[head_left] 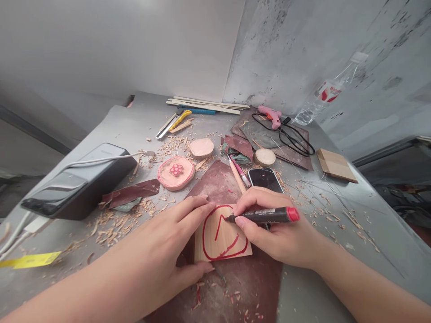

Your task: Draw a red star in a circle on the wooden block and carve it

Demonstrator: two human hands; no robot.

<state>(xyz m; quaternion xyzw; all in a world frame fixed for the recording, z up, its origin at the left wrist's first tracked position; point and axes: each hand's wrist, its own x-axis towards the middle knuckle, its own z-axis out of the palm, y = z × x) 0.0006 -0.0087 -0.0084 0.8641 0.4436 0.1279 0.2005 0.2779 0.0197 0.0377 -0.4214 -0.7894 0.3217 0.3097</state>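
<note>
A square light wooden board (pixel 210 244) lies on a dark red-brown sheet (pixel 249 287). It bears a red circle outline with an angled stroke and a curved stroke inside. My left hand (pixel 178 237) steadies the board's left side, fingertips at its top edge and thumb at the lower edge. In my right hand (pixel 272 224) is a black marker (pixel 266 216) with a red end, gripped between thumb and fingers. Its tip touches the board or is just above it, at the angled stroke.
Beyond the hands lie a carved wood slice (pixel 175 173), a phone (pixel 266 179), a utility knife (pixel 170 125), a pink glue gun (pixel 270 115) and wood shavings. A black device (pixel 81 179) stands left, a bottle (pixel 328 92) back right, a wooden block (pixel 336 165) right.
</note>
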